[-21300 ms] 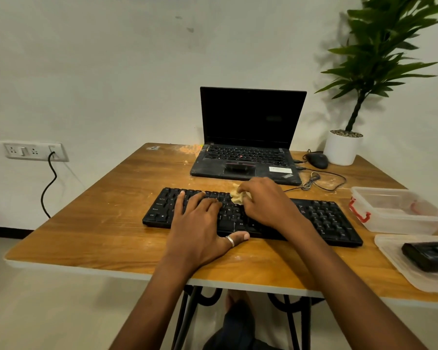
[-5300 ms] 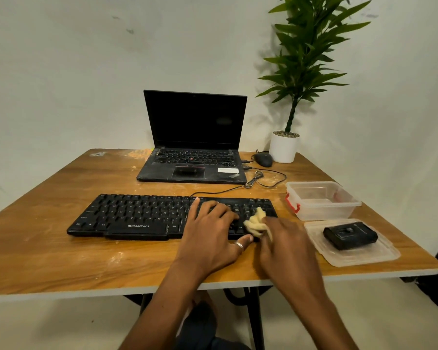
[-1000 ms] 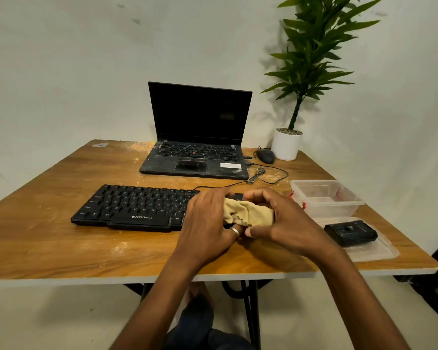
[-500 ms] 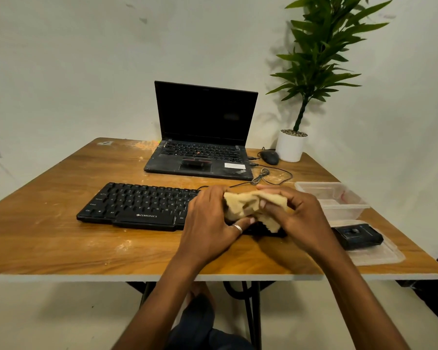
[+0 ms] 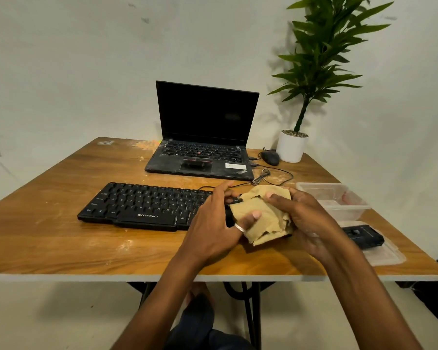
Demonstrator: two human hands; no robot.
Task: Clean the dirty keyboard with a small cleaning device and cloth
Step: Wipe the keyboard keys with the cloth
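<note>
Tan cloth (image 5: 261, 218) gripped by both hands, left hand (image 5: 213, 228) & right hand (image 5: 306, 223), over right end of keyboard (image 5: 147, 205) on worktop (image 5: 61, 243). Fold w/ clean face out, then wipe along key rows.

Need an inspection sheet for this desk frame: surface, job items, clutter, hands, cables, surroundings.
Surface: wooden table, pale dusty smears and scuffs.
Job's things: black keyboard flat on the table; tan cloth held over its right end; small black device on a clear lid.
Clutter: open laptop, screen dark; clear container; mouse; potted plant.
Grippers: left hand and right hand both grip the cloth.
Cables: thin cable coiled loosely right of the laptop.
Surroundings: plain white wall; nothing else seen.
</note>
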